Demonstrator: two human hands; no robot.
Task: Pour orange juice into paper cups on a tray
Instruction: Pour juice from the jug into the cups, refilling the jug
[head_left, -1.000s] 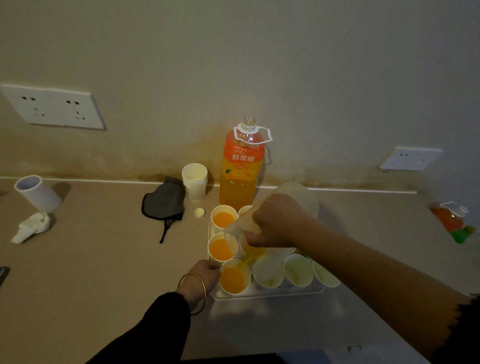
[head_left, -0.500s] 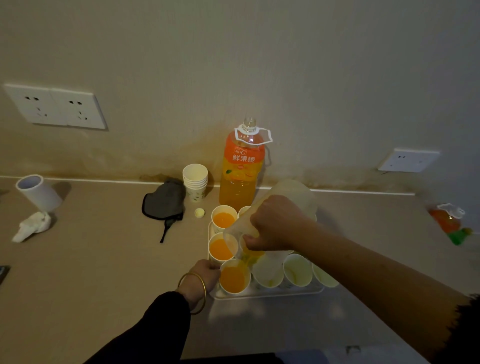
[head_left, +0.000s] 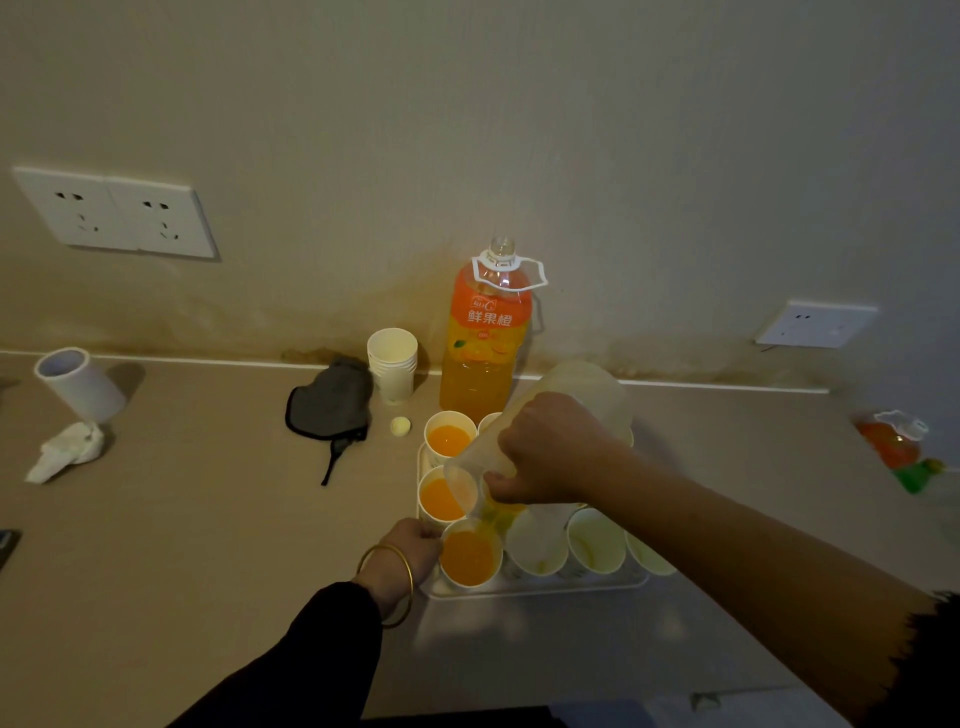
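Observation:
A white tray (head_left: 540, 590) on the counter holds several paper cups. Three cups along its left side contain orange juice, among them the front-left cup (head_left: 469, 556). The cups to its right, such as the cup (head_left: 537, 543), look nearly empty. My right hand (head_left: 553, 449) grips a translucent plastic pitcher (head_left: 576, 389), tilted so its spout hangs over the left cups, with juice at the lip. My left hand (head_left: 410, 545), a gold bangle on its wrist, holds the tray's front-left corner next to the front-left cup. A large open orange juice bottle (head_left: 488, 343) stands behind the tray.
A stack of spare paper cups (head_left: 392, 364), a small yellow cap (head_left: 400, 426) and a dark cloth pouch (head_left: 330, 402) lie left of the bottle. A white tube (head_left: 78, 384) and crumpled tissue (head_left: 67, 452) sit far left. An orange package (head_left: 891, 447) lies far right.
The pitcher's spout has dropped lower and shifted slightly left over the left cups, and the front-left cup looks fuller. My left hand has stayed at the tray corner.

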